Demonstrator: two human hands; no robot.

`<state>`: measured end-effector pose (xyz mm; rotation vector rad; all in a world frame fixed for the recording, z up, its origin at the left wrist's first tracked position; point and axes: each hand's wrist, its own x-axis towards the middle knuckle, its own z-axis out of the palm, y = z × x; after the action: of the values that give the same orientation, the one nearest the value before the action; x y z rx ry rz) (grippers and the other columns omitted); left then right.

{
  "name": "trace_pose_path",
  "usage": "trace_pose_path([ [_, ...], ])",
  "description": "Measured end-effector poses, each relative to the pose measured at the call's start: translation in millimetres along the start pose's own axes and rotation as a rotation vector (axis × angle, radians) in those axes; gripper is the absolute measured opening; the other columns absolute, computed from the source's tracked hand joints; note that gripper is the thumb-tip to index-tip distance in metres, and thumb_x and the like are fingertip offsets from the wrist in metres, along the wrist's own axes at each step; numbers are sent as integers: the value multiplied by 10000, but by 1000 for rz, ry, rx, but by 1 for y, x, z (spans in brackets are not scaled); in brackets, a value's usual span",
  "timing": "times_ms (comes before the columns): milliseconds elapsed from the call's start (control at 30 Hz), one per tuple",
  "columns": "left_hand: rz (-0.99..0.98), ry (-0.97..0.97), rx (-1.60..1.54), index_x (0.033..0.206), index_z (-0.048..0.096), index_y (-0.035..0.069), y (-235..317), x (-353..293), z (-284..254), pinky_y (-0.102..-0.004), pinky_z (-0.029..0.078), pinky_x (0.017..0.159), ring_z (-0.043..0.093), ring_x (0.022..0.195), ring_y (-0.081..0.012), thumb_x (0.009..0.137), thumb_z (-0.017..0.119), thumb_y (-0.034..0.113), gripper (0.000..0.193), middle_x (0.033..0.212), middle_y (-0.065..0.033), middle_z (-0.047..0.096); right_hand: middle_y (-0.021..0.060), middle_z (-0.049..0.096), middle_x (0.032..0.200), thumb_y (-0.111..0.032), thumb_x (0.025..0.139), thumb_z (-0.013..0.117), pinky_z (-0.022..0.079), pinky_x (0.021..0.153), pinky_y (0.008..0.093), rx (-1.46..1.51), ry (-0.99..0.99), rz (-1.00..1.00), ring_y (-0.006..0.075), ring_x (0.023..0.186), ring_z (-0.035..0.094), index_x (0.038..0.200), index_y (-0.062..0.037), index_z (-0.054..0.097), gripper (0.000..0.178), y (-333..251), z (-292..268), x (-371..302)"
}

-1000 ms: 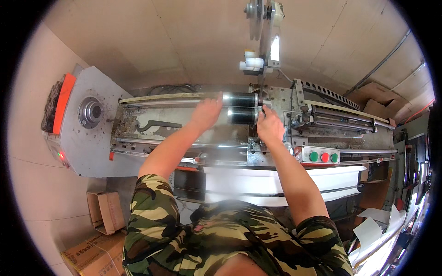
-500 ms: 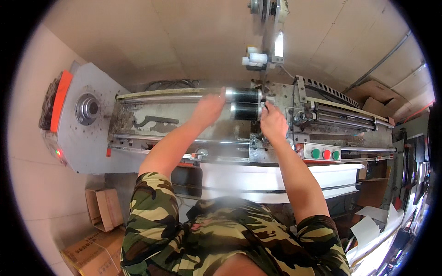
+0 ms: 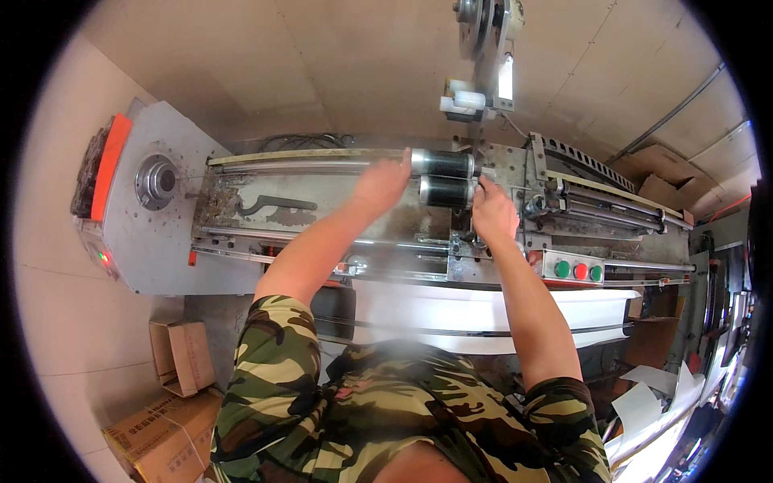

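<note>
Two short black rollers with silver ends lie one beyond the other on the machine, the far roller [image 3: 444, 163] and the near roller [image 3: 445, 192]. My left hand [image 3: 382, 184] is at the left silver end of the far roller, fingers curled, with a fingertip against that end. At the right end of the near roller, my right hand [image 3: 493, 212] is closed, its thumb and forefinger together by a small dark part. What it grips is mostly hidden. A dark hook spanner [image 3: 279, 203] rests on the machine bed [image 3: 354, 216], left of my left hand.
A grey housing with a round chuck [image 3: 157, 183] stands at the left. Green and red buttons [image 3: 580, 271] sit on a box right of my right forearm. A hanging arm with white rollers [image 3: 467, 101] is beyond the black rollers. Cardboard boxes [image 3: 183, 358] lie lower left.
The view has shifted slightly, so the machine appears farther right. Both hands stay at about the same places on the rollers.
</note>
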<state>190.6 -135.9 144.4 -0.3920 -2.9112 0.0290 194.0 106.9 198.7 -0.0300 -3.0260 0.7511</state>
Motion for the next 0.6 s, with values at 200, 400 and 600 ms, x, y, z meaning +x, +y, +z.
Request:
trace_pose_path([
  [200,18,68,-11,1469,409,-72,-1,1,7,-438,548,731,642,845,-306,912,529,116,600,884,-142,660,139,612,1330,-355,1002,461,489,969,512,-17,5,-14,408,1147,619,1363,-213,610,415,4,3,3],
  [400,45,115,8,1465,413,-72,-2,0,13,-426,543,728,639,837,-294,918,545,153,606,885,-136,654,137,616,1325,-362,1000,470,490,968,507,-12,22,-9,398,1150,619,1351,-206,620,412,5,4,2],
  [600,83,200,35,1466,416,-66,-5,1,27,-409,539,710,633,825,-278,935,560,202,612,859,-118,635,128,623,1314,-354,1002,474,487,967,502,-13,38,-26,392,1147,619,1336,-197,631,401,6,3,2],
])
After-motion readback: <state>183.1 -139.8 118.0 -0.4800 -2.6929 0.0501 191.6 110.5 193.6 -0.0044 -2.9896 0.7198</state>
